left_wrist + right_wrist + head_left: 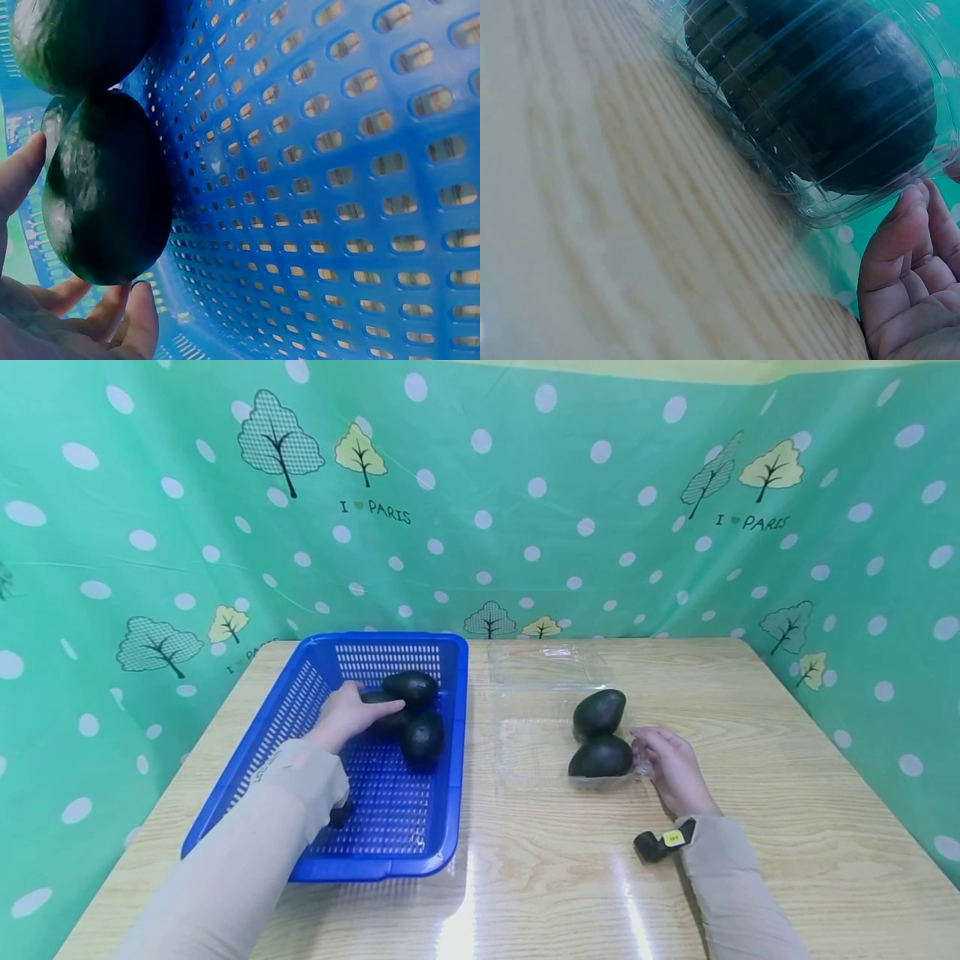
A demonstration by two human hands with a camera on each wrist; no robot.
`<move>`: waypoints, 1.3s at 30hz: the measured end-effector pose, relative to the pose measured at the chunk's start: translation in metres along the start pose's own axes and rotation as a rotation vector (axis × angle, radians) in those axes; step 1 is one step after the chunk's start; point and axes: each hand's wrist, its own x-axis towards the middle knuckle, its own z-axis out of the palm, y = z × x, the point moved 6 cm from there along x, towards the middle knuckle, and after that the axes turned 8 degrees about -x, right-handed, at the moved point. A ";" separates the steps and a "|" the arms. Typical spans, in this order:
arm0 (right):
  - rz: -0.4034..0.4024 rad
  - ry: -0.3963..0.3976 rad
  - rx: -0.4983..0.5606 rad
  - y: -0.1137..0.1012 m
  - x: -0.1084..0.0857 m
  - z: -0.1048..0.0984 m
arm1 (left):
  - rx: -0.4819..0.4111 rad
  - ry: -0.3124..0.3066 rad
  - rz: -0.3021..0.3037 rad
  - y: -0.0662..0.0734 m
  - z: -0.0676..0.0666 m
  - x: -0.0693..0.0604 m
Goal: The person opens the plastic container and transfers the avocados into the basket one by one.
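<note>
In the head view my left hand (347,713) reaches into a blue plastic basket (462,760) and grips a dark avocado (109,195). The left wrist view has the thumb on one side of it and curled fingers at its end. Two more avocados lie against it, one behind (412,687) and one in front (422,737). To the right, my right hand (670,764) pinches the right edge of a clear plastic clamshell container (525,745). Inside its right half sit two avocados, a rear one (599,713) and a front one (602,757).
The container's clear lid (543,667) lies folded back toward the rear. Everything stands on a wood-grain table (547,868). A green dotted curtain (480,543) hangs behind and at both sides. A black wrist device (660,843) is on my right sleeve.
</note>
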 end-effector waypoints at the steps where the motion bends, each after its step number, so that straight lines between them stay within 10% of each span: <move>1: 0.000 -0.001 -0.002 0.000 0.000 0.000 | 0.003 0.010 0.003 0.001 -0.001 0.000; 23: 0.008 -0.001 -0.007 0.000 0.000 0.000 | -0.085 0.151 0.081 0.024 -0.015 -0.005; 39: 0.003 0.007 0.006 -0.001 0.000 0.001 | -0.242 0.134 0.112 0.051 -0.021 -0.007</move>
